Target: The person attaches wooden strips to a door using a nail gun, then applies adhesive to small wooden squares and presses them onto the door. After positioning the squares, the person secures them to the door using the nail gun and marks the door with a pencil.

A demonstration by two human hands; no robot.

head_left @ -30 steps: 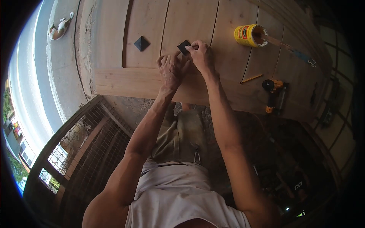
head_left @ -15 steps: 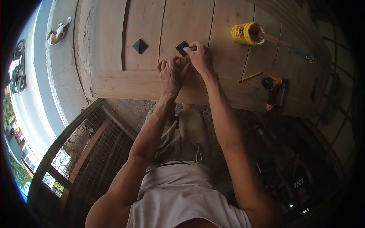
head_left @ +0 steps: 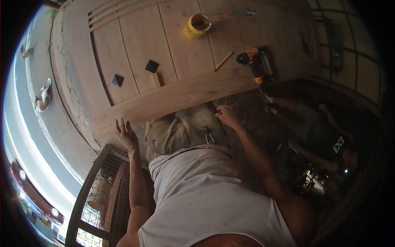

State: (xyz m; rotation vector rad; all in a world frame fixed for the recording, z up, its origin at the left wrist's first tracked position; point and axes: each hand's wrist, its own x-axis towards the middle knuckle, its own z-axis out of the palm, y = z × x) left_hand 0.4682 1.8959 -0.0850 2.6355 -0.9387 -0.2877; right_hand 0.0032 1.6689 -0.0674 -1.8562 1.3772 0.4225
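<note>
My left hand [head_left: 126,135] rests at the near edge of the wooden panel [head_left: 185,88], fingers spread and nothing in it. My right hand [head_left: 226,115] is off the panel's near edge beside my trousers, its fingers curled; whether it holds anything is too small to tell. Two dark pyramid-shaped pieces lie on the panel: one [head_left: 117,80] to the left, the other [head_left: 152,66] at the top of a small wood strip [head_left: 156,80].
A yellow tin [head_left: 195,28] with a brush [head_left: 230,15] across it, a pencil [head_left: 223,61] and a yellow-black power tool [head_left: 253,64] are on the panel. Another person [head_left: 321,131] is at the lower right; a wire-mesh frame [head_left: 103,197] stands at the lower left.
Both hands have come away from the dark piece, the left to the panel's near edge, the right off it. The small wood strip now shows. The view has shifted and turned.
</note>
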